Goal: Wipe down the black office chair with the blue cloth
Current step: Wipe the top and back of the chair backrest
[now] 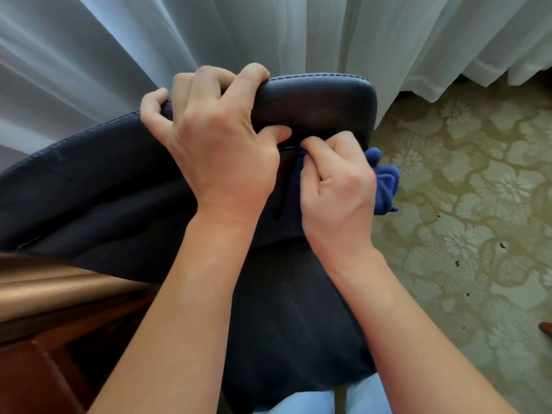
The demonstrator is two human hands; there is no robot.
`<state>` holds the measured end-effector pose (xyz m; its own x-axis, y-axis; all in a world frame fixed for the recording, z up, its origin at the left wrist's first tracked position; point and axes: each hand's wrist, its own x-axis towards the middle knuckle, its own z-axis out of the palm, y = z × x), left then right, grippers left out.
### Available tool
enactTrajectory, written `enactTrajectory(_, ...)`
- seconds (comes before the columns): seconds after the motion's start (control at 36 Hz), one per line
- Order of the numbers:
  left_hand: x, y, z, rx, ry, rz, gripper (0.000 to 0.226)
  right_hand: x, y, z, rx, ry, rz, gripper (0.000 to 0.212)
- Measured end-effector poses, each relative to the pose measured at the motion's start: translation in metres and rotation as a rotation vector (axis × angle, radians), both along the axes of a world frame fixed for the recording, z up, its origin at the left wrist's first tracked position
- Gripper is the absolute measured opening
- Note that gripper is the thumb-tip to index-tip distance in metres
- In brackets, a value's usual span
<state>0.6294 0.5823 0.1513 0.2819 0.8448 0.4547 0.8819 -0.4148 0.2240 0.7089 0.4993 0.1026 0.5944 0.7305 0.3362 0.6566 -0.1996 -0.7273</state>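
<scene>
The black office chair [322,103] fills the middle of the head view, seen from above its padded backrest top. My left hand [218,144] grips the top edge of the backrest, fingers curled over the far side and thumb pressed on the near face. My right hand [337,186] is closed on the blue cloth [385,183], pressing it into the seam just below the top cushion. Bunched cloth sticks out to the right of the hand, and a strip shows under the fingers. The chair's lower part is hidden by my forearms.
White sheer curtains [149,40] hang directly behind the chair. A brown wooden desk edge [44,288] lies at the lower left, touching the chair's side. Green-patterned carpet [463,234] covers the floor to the right, with small dark specks on it.
</scene>
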Motion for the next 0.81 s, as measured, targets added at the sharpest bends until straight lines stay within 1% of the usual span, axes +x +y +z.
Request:
enactTrajectory(0.11, -0.002, 0.001, 0.001, -0.011, 0.004, 0.002, 0.050, -0.013, 0.006, 0.003, -0.032, 0.027, 0.067, 0.017)
enactTrajectory(0.22, -0.005, 0.001, 0.002, -0.010, 0.008, -0.010, 0.051, -0.003, -0.002, 0.003, 0.033, 0.075, 0.094, 0.017)
enactTrajectory(0.28, -0.005, 0.000, 0.002, -0.009, 0.013, -0.013, 0.052, 0.005, -0.010, 0.006, 0.089, 0.105, 0.033, 0.013)
enactTrajectory(0.36, -0.006, 0.001, 0.002, -0.007, 0.014, -0.008, 0.053, 0.018, -0.017, 0.006, 0.184, 0.157, -0.152, 0.009)
enactTrajectory(0.42, -0.006, 0.000, 0.002, -0.001, 0.015, -0.009, 0.053, 0.024, -0.015, 0.003, 0.200, 0.138, -0.214, 0.009)
enactTrajectory(0.53, -0.005, 0.001, 0.001, -0.004, 0.014, -0.009, 0.053, 0.022, -0.008, -0.006, 0.130, 0.061, -0.200, 0.010)
enactTrajectory(0.67, -0.004, 0.002, 0.000, -0.018, 0.024, 0.000, 0.054, 0.015, -0.011, -0.010, 0.024, 0.036, -0.156, 0.016)
enactTrajectory(0.81, -0.003, 0.003, 0.000, -0.021, 0.008, 0.003, 0.053, 0.016, -0.016, -0.005, -0.054, 0.022, -0.056, 0.020)
